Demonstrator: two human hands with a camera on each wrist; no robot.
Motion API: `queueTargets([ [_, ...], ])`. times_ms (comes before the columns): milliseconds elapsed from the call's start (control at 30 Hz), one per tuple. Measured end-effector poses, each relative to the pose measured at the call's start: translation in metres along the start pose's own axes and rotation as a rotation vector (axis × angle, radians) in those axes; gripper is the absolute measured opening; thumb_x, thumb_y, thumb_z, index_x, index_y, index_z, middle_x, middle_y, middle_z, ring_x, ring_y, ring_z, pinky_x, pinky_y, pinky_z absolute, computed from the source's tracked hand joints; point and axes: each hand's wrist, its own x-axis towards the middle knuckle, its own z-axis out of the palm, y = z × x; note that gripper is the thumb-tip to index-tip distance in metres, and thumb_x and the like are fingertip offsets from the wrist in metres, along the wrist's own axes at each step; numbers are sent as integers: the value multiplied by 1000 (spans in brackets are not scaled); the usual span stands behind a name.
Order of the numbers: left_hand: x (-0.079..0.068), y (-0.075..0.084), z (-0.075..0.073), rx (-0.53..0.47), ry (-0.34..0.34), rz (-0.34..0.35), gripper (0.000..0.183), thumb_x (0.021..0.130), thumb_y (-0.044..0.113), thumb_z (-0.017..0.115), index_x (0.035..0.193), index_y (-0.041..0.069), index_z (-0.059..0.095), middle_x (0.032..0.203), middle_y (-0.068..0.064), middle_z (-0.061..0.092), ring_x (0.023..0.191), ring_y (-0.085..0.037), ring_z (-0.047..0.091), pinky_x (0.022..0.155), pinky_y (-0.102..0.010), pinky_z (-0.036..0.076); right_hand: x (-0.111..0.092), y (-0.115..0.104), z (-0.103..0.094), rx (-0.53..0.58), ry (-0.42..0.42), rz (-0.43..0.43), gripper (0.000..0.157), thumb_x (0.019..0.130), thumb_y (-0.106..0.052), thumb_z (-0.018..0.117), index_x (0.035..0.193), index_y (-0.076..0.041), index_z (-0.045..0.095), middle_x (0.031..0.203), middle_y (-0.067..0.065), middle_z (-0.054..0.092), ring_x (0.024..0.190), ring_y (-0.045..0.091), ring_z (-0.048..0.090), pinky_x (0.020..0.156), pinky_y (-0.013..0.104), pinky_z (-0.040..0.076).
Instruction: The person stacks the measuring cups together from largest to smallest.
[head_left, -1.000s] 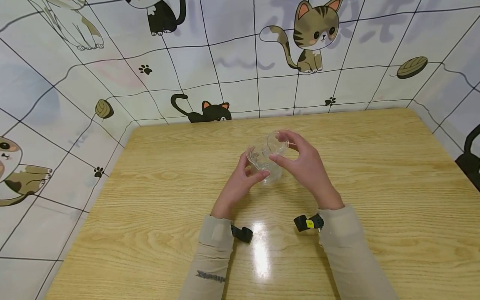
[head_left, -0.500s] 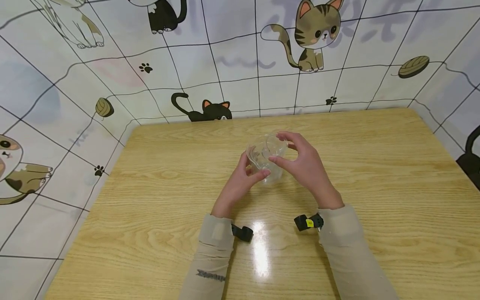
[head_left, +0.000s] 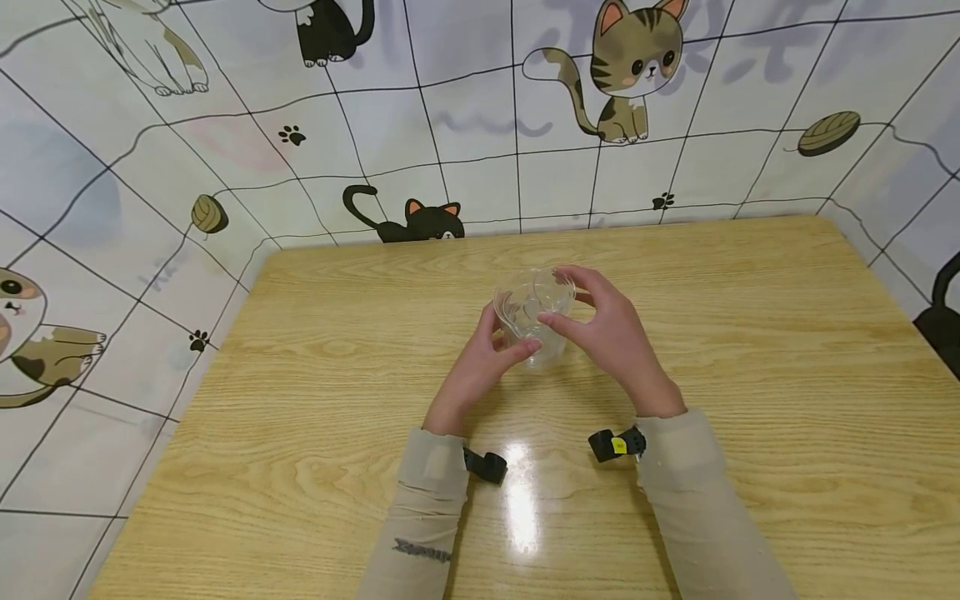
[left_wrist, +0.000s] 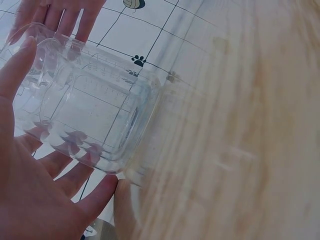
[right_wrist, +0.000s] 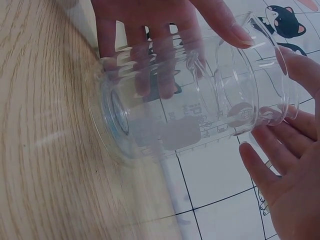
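Note:
A clear glass beaker (head_left: pixel 545 350) with printed scale marks stands upright on the wooden table. My left hand (head_left: pixel 480 358) holds its side, thumb toward me and fingers round the far left; the left wrist view shows the fingers along the beaker wall (left_wrist: pixel 100 110). My right hand (head_left: pixel 611 333) pinches a smaller clear glass cup (head_left: pixel 553 290) by its rim, between thumb and fingers. In the right wrist view the small cup (right_wrist: pixel 240 85) sits partly inside the beaker's mouth. Clear glass and reflections blur where the two touch.
The wooden table (head_left: pixel 315 375) reaches to a white grid-patterned wall (head_left: pixel 472 125) with cartoon cats at the back and sides. A bright reflection lies on the tabletop between the forearms. Each wrist wears a small black camera.
My right hand has lowered the small glass cup slightly, deeper into the beaker's mouth. My left hand and the beaker have stayed in place.

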Motion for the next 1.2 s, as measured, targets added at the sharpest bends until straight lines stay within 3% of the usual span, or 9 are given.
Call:
queueTargets([
  [300, 0, 1, 0, 6, 4, -7, 84, 80, 39, 64, 143, 28, 10, 140, 0, 30, 125, -29, 31, 96, -42, 34, 0, 0, 0, 40, -35, 41, 67, 72, -54, 65, 130, -29, 42, 130, -4, 43, 116, 27, 43, 87, 47, 41],
  [633, 0, -1, 1, 14, 10, 2, 84, 79, 41, 64, 143, 30, 10, 138, 2, 31, 125, -29, 32, 95, -43, 34, 0, 0, 0, 87, -83, 60, 64, 77, -49, 63, 132, -25, 40, 133, 0, 41, 122, 19, 37, 95, 44, 35],
  [900, 0, 0, 0, 21, 8, 8, 84, 79, 42, 64, 142, 30, 11, 139, 2, 30, 125, -29, 32, 95, -42, 35, -7, -32, -7, 108, -121, 66, 57, 85, -27, 61, 134, -10, 37, 134, 11, 40, 124, 24, 34, 98, 43, 31],
  [1200, -1, 1, 0, 21, 8, 6, 83, 80, 39, 64, 143, 28, 10, 140, 1, 29, 125, -29, 31, 95, -43, 34, 2, 1, 1, 100, -141, 94, 61, 80, -47, 60, 133, -26, 37, 134, -2, 39, 121, 20, 38, 95, 41, 35],
])
